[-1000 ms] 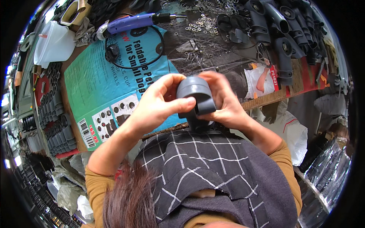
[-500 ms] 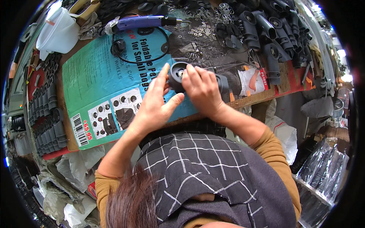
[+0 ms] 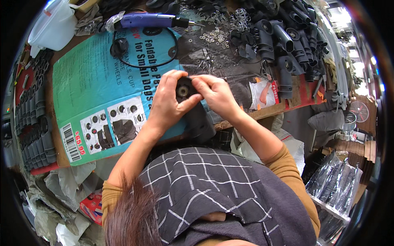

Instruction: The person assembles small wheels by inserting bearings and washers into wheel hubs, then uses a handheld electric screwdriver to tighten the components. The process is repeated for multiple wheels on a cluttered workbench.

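A dark plastic tube fitting [image 3: 199, 123] with a round head and a metal ring at its centre is between my hands, its body slanting toward me over the table's front edge. My left hand [image 3: 170, 102] wraps round the head from the left, thumb lying across it near the ring. From the other side my right hand [image 3: 219, 96] pinches at the head's far right rim. Whether a small piece sits under those fingertips cannot be made out. Beneath lies a blue-green printed cardboard sheet [image 3: 92, 82].
Beyond my hands lie a blue electric screwdriver [image 3: 152, 20], a black cord loop [image 3: 143, 67], pale washers [image 3: 217, 37] and wire springs [image 3: 242, 18]. More dark fittings are heaped at right [image 3: 283, 39] and lined up at left [image 3: 39, 141]. A white bucket [image 3: 55, 26] stands far left.
The fitting has turned so its body now points toward me instead of to the right. My left hand has closed round its head, and my right hand has shifted to the rim.
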The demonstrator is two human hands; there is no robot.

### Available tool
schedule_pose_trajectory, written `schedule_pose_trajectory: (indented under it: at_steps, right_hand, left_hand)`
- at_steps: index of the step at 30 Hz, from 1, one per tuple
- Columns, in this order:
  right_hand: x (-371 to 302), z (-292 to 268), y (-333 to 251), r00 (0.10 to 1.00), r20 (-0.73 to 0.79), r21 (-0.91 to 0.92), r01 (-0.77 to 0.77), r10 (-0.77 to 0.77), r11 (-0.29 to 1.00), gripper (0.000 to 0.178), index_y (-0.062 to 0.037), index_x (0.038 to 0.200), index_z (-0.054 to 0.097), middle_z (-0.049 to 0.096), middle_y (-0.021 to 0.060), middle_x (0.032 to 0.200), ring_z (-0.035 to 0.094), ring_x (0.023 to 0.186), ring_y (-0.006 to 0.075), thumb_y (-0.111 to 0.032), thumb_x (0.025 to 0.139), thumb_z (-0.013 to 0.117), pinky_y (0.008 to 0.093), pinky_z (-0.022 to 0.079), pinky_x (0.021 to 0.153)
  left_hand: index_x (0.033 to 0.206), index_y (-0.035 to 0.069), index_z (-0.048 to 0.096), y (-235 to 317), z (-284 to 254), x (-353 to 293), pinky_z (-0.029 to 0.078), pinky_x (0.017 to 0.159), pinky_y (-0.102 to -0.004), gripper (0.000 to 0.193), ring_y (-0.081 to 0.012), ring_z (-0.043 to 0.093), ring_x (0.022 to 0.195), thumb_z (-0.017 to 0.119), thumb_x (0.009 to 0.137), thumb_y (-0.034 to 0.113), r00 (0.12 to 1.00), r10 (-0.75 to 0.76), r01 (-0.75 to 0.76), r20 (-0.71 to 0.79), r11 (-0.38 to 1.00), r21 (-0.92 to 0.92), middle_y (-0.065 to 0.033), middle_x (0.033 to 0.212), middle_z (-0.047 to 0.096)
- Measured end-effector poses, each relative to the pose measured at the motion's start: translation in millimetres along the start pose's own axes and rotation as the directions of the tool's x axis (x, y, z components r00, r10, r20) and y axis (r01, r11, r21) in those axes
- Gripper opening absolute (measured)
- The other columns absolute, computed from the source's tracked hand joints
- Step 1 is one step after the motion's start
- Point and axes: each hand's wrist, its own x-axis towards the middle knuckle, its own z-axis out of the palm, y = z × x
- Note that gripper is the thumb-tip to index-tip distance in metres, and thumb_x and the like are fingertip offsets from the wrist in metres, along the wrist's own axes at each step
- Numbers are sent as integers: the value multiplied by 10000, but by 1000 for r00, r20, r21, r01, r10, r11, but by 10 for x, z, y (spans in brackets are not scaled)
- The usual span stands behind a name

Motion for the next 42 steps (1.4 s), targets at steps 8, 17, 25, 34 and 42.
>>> schedule_pose_trajectory:
  at_steps: [8, 17, 25, 34, 42]
  right_hand:
    - [105, -115, -25, 972, 197, 194, -166, 127, 967, 186, 16, 991, 655, 668, 31, 865, 593, 774, 82, -158, 923, 652, 260, 499, 684]
    - [1047, -835, 445, 837, -165, -780, 213, -521, 588, 46, -95, 812, 692, 621, 59, 864, 570, 923, 276, -134, 788, 684, 385, 427, 840]
    - [944, -722, 175, 910, -190, -761, 102, -370, 640, 92, -92, 775, 669, 607, 66, 832, 557, 876, 263, -180, 796, 688, 391, 408, 790]
    - [18, -42, -137, 940, 77, -344, 337, -331, 876, 84, -44, 751, 688, 580, 46, 689, 556, 696, 207, -112, 733, 733, 355, 434, 666]
    - [14, -20, -177, 949, 69, -304, 313, -307, 900, 66, -37, 789, 721, 593, 48, 696, 570, 699, 199, -89, 751, 733, 333, 454, 663]
  left_hand:
    - [1180, 4, 527, 164, -31, 61, 472, 930, -384, 584, -324, 564, 1066, 821, 712, 193, 939, -302, 332, 165, 921, -204, -182, 1136, 544]
    - [1119, 74, 592, 139, 95, 16, 520, 874, -396, 535, -330, 595, 1034, 788, 633, 181, 990, -134, 133, -39, 991, -29, -162, 1146, 555]
    - [1134, 76, 586, 128, 74, 20, 510, 883, -404, 554, -334, 583, 1052, 815, 657, 237, 990, -139, 137, -21, 989, -56, -166, 1135, 556]
    - [1127, 72, 596, 55, 119, -6, 518, 843, -417, 514, -334, 586, 1043, 783, 664, 193, 994, -84, 80, -72, 995, -62, -156, 1118, 569]
    - [1106, 54, 594, 85, 123, -17, 473, 903, -399, 502, -321, 549, 1074, 792, 654, 147, 989, -137, 129, -62, 985, -117, -145, 1108, 576]
